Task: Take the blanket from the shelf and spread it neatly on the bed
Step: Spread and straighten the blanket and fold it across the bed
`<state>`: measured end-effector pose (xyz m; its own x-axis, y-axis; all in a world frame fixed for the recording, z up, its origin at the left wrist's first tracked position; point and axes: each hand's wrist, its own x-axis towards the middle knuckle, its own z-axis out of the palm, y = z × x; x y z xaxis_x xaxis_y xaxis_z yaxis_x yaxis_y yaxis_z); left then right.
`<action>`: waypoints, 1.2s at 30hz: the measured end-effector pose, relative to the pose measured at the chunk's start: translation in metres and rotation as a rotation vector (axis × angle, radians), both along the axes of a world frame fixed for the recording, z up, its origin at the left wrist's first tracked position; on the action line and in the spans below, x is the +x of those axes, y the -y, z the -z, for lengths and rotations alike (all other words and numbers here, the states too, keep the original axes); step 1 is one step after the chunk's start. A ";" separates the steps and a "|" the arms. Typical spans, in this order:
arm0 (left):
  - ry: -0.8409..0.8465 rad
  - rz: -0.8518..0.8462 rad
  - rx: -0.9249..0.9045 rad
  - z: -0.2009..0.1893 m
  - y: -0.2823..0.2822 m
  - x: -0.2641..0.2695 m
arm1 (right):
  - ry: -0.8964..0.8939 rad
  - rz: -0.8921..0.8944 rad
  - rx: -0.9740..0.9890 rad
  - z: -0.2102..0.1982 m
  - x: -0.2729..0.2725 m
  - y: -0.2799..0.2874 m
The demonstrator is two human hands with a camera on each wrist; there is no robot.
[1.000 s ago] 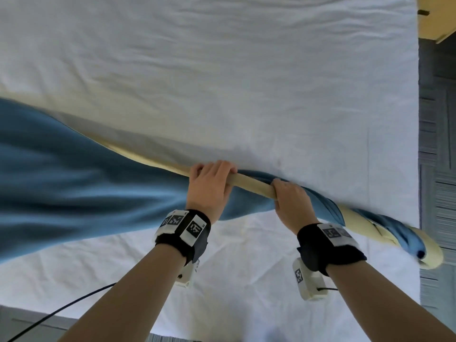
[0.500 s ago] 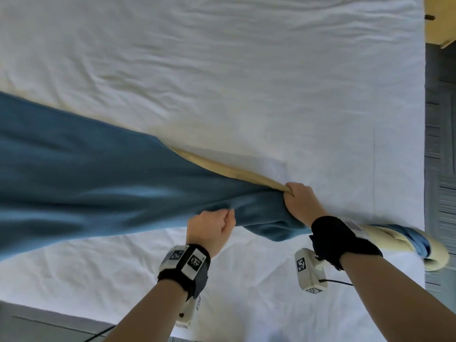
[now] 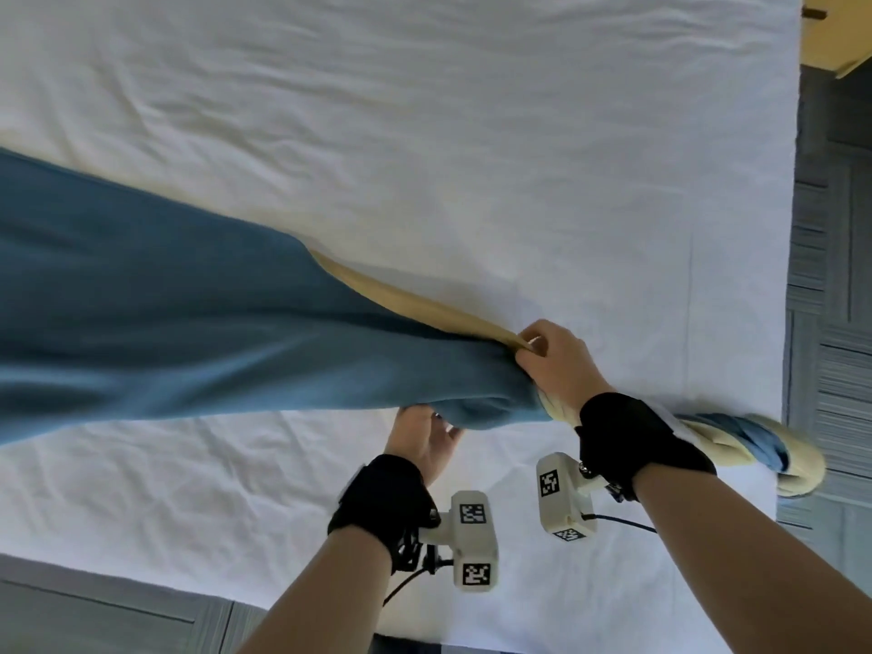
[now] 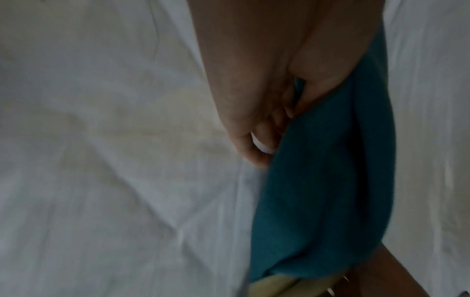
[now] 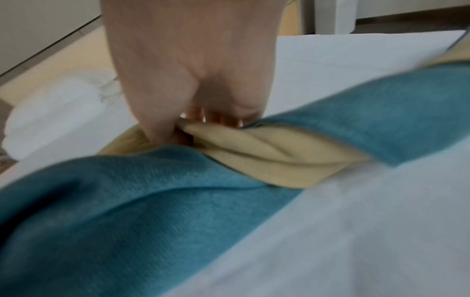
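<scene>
A blue blanket (image 3: 155, 318) with a pale yellow underside stretches across the white bed (image 3: 424, 110) from the left edge towards the right. My right hand (image 3: 549, 361) grips its bunched yellow and blue edge (image 5: 254, 148). Beyond my right wrist a twisted tail of the blanket (image 3: 774, 446) hangs over the bed's right edge. My left hand (image 3: 427, 434) sits palm up under the lower blue fold, and in the left wrist view its fingers (image 4: 257, 140) and thumb pinch the blue cloth (image 4: 325, 170).
Grey carpet tiles (image 3: 835, 276) run along the bed's right side and near edge. A light wooden piece of furniture (image 3: 835, 35) stands at the far right corner. A folded white bundle (image 5: 50, 110) lies at the bed's far end in the right wrist view.
Both hands have moved right and towards me. The left hand let go of the top edge, dropped below the blanket and turned palm up. More blue cloth has spread over the yellow edge.
</scene>
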<state>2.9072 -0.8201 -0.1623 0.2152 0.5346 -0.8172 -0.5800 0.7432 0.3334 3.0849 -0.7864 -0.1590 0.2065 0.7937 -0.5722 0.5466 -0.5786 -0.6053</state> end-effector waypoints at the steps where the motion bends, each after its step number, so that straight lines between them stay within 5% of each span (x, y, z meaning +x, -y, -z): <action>1: 0.005 -0.038 -0.017 0.000 0.003 -0.001 | 0.093 -0.056 0.025 0.000 0.005 0.004; 5: 0.038 -0.137 -0.071 -0.005 0.021 0.007 | 0.359 -0.309 0.147 -0.003 0.017 0.027; 10: -0.019 -0.154 -0.003 -0.008 0.051 0.036 | 0.315 -0.538 0.139 -0.007 0.021 0.064; 16: -0.345 -0.232 -0.011 -0.002 0.096 0.047 | 0.302 -0.640 0.261 -0.008 0.025 0.088; 21: -0.457 -0.221 -0.068 0.005 0.123 0.040 | 0.231 -0.448 0.268 -0.018 0.038 0.083; 31: -0.666 0.106 -0.162 0.022 0.119 0.032 | 0.074 0.094 0.294 -0.033 0.061 0.033; 36: -0.686 0.171 -0.197 0.030 0.128 0.019 | 0.064 -0.057 0.164 -0.036 0.064 0.028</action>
